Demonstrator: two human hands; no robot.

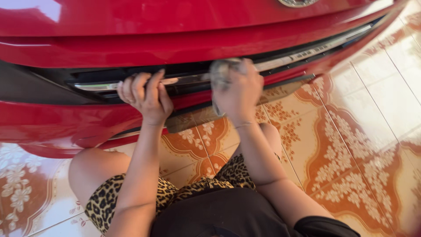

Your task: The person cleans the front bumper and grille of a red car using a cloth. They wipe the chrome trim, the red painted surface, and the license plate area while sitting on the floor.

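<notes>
— Glossy floor tiles (pixel 351 145) in orange and cream flower patterns fill the ground under the front of a red car (pixel 131 44). What sits furthest left?

— Furthest left, the red bumper (pixel 52 123) curves down toward the tiles, with the dark grille opening (pixel 52 81) above it. A chrome strip (pixel 94 86) runs along that opening toward the right.

— And the person's hands?

— The left hand (pixel 147 96) comes first. Its fingers are curled together over the lower edge of the grille opening, gripping the car's trim just beside the chrome strip. To its right, the right hand (pixel 237 92) is closed around a grey cloth (pixel 223 70), which is bunched up and pressed against the chrome strip at the middle of the grille.

— What lies below them?

— Both forearms reach up from a crouching person in leopard-print shorts (pixel 109 197) and a dark top (pixel 219 215), with bare knees over the tiles. A thin bracelet (pixel 243 125) circles the right wrist. Further right, the strip continues up toward the car's edge, and the tiles shine with reflected light.
</notes>
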